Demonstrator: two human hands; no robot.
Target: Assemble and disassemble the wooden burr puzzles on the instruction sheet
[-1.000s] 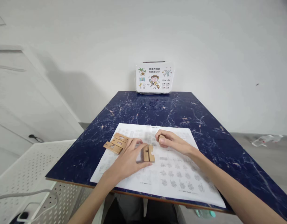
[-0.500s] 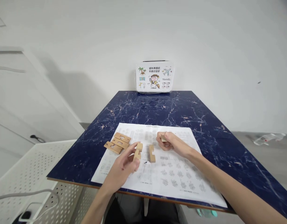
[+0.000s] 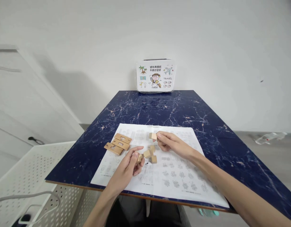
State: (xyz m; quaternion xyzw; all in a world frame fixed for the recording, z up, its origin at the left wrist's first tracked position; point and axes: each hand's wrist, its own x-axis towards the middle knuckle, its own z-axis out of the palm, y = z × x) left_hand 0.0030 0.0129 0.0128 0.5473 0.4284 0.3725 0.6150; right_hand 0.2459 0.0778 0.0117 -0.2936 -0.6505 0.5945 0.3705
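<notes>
Blocks (image 3: pixel 147 154): left hand (image 3: pixel 125 167) one, right hand (image 3: pixel 175 143) one; numbered plates (image 3: pixel 121 144): three

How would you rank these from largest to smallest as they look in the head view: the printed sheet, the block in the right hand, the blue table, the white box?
1. Blue table
2. Printed sheet
3. White box
4. Block in the right hand

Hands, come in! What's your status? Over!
Left hand: gripping left block. Right hand: gripping right block. Third block: on sheet, partly hidden by left block. Numbered plates: off to the left.
</notes>
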